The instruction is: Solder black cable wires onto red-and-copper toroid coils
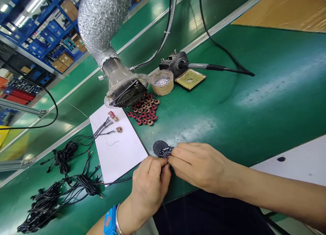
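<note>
Left fingers (161,162), right fingers (178,156) pinch black part (165,151) — disc (160,147) farthest, axis slanting away-left

left hand (150,184), right hand (203,163) close together, fingers (179,164) bent

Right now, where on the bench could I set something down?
Bare bench lies between the iron and your right hand. The white sheet is mostly bare lower right. It's crowded left of the sheet with cables and beside the fan with coils.
</note>
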Demonstrator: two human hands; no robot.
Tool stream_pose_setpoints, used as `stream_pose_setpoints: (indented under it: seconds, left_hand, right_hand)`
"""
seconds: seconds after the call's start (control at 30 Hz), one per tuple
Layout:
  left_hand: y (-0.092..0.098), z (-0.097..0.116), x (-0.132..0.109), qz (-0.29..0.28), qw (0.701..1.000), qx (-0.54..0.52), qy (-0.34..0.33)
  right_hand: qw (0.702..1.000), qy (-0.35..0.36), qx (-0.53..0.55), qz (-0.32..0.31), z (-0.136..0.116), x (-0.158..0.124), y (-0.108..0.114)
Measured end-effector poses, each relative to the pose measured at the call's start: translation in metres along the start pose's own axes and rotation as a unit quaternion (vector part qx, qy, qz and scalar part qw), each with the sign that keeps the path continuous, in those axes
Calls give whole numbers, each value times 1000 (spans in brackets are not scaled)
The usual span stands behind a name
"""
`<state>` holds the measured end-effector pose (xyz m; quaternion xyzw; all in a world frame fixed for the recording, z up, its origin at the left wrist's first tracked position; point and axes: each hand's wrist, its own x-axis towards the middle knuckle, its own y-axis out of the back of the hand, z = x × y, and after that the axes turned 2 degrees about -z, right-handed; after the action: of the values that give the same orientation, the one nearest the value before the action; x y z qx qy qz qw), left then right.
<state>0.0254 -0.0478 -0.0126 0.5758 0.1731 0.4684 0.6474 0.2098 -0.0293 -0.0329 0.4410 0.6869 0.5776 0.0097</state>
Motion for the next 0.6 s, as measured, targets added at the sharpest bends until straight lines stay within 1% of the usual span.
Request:
stream_pose_setpoints:
  seconds: [0.23, 0.33, 0.4, 0.6]
  left_hand:
    - [-4, -1, -4, 1, 998, 58, -24]
    - [-4, 0, -5, 1, 996, 80, -33]
    - [-3, 0, -5, -1, 996, 80, -36]
    - [-1, 1, -5, -4, 998, 52, -40]
  right_hand:
    - [1000, -14, 19, 8, -4, -1, -1]
    - [999, -17, 45, 13, -4, 0, -3]
    - [996, -28, 75, 32, -4, 1, -6]
    - [978, -88, 144, 125, -3, 0, -15]
